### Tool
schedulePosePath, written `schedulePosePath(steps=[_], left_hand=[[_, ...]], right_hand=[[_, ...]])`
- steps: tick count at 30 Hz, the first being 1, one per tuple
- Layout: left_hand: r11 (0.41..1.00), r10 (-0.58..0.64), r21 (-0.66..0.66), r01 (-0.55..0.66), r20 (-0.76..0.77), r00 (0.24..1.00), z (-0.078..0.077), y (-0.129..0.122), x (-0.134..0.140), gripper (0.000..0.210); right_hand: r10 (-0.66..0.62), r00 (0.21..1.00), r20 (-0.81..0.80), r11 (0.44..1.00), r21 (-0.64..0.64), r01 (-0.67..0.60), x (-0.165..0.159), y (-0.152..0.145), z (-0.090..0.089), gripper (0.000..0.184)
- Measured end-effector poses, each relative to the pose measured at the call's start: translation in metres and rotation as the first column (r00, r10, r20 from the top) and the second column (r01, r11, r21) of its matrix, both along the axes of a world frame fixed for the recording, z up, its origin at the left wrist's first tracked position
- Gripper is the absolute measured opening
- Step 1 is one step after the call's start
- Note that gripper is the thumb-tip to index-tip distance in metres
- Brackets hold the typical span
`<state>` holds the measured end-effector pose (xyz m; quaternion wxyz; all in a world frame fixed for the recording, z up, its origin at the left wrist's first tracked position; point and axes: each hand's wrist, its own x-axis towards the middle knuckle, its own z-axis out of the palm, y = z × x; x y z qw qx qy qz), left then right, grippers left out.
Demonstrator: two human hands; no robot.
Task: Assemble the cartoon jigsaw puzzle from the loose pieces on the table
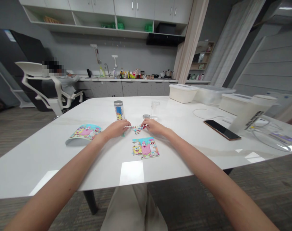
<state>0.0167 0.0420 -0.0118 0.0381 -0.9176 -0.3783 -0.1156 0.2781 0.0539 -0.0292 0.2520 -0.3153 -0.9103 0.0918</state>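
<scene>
A small pile of loose jigsaw pieces [136, 129] lies on the white table between my hands. My left hand [118, 127] rests at the pile's left edge, its fingers bent and apart, with a teal piece near the fingertips. At the right edge, my right hand [153, 126] has its fingertips pinched together over reddish pieces, seemingly on one of them. Closer to me is a partly assembled cartoon puzzle [146, 148], with an uneven left edge. A curled picture sheet [84, 133] with the same cartoon figures lies beside my left forearm.
Behind my hands stand a picture-labelled jar [118, 110] with a metal lid, a clear jar [155, 109] and a loose lid [146, 116]. To the right are a phone [221, 129], a white tumbler [253, 114], cables and white bins [183, 93]. A person sits far left.
</scene>
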Motion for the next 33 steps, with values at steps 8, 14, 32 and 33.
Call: schedulePosePath(steps=[8,14,32,33], left_hand=[[0.997,0.038,-0.073,-0.039,-0.02,0.999,0.013,0.003,-0.032,0.046],[0.991,0.04,-0.13,-0.041,-0.011,0.999,0.008,0.005,-0.032,0.043],[0.993,-0.056,-0.107,0.057,0.017,0.998,-0.003,0.015,-0.031,0.028],[0.992,-0.067,-0.105,0.069,0.018,0.998,-0.004,0.015,-0.03,0.027]], right_hand=[[-0.001,0.998,-0.057,1.0,-0.009,0.0,0.006,0.004,0.0,0.045],[-0.029,0.996,-0.084,0.999,-0.04,0.026,0.009,0.012,-0.003,0.045],[-0.142,0.99,-0.011,0.989,0.025,0.143,0.017,0.007,0.006,0.039],[-0.143,0.99,0.001,0.989,0.028,0.143,0.016,0.007,0.006,0.038]])
